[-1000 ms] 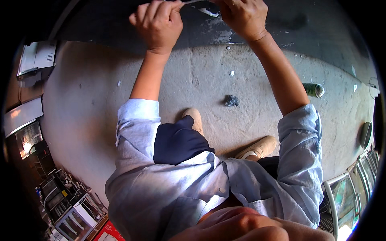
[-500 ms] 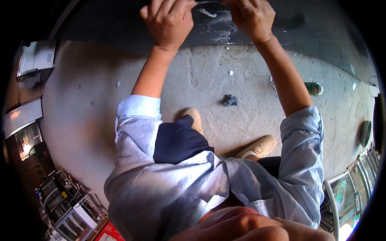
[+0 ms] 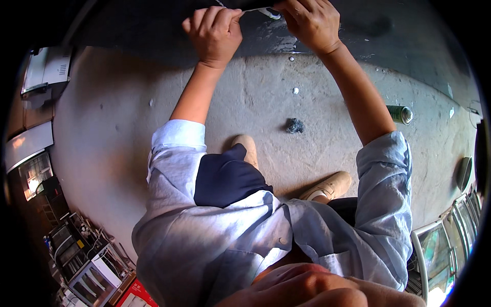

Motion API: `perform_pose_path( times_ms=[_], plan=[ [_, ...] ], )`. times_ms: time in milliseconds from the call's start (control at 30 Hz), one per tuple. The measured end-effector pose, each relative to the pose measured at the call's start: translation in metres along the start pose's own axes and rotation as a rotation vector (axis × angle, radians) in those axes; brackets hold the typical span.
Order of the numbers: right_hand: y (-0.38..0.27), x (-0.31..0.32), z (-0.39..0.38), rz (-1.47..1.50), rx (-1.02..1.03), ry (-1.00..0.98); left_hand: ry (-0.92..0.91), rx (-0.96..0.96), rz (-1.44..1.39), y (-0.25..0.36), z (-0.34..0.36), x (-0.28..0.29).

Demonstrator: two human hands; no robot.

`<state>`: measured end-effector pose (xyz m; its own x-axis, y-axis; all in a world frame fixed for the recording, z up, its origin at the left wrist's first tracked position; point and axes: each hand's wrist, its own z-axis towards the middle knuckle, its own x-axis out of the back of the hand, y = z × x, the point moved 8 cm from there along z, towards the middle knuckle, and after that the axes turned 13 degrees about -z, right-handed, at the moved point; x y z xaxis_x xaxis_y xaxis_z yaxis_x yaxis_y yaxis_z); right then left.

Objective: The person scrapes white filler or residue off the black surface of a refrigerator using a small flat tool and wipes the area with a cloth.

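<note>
At the top edge of the head view, my left hand [image 3: 214,37] and my right hand [image 3: 313,25] are raised before a dark surface. Both are closed, pinching the ends of a thin pale strip [image 3: 258,8] that spans the gap between them. What the strip is made of cannot be made out. Behind it, a white smear [image 3: 270,14] and paler scuffs mark the dark surface [image 3: 153,31].
On the grey concrete floor [image 3: 123,107] lie a dark crumpled clump [image 3: 295,125], a small white blob [image 3: 295,90] and a green can [image 3: 400,114] on its side. Metal-framed glass panels [image 3: 437,250] stand at lower right. Cluttered equipment [image 3: 84,250] and a red box [image 3: 137,294] are at lower left.
Both hands have come slightly toward me, the right one also a little leftward. The pale strip between them shows more fully now. Both hands keep their hold.
</note>
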<state>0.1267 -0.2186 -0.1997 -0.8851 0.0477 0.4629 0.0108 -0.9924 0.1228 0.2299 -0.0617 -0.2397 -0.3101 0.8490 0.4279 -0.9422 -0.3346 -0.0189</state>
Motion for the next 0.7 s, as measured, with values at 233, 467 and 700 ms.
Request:
perform_pose_path(
  times_ms=[233, 467, 700],
  plan=[
    [0.010, 0.019, 0.015, -0.050, -0.034, 0.011, 0.043, 0.028, -0.035, 0.024, 0.045, 0.018],
    [0.017, -0.006, -0.031, -0.038, 0.014, -0.083, -0.074, -0.027, -0.059, 0.019, -0.008, -0.028],
    [0.008, 0.012, 0.003, -0.034, 0.005, -0.055, 0.043, -0.004, 0.002, 0.013, 0.008, 0.001]
  ],
)
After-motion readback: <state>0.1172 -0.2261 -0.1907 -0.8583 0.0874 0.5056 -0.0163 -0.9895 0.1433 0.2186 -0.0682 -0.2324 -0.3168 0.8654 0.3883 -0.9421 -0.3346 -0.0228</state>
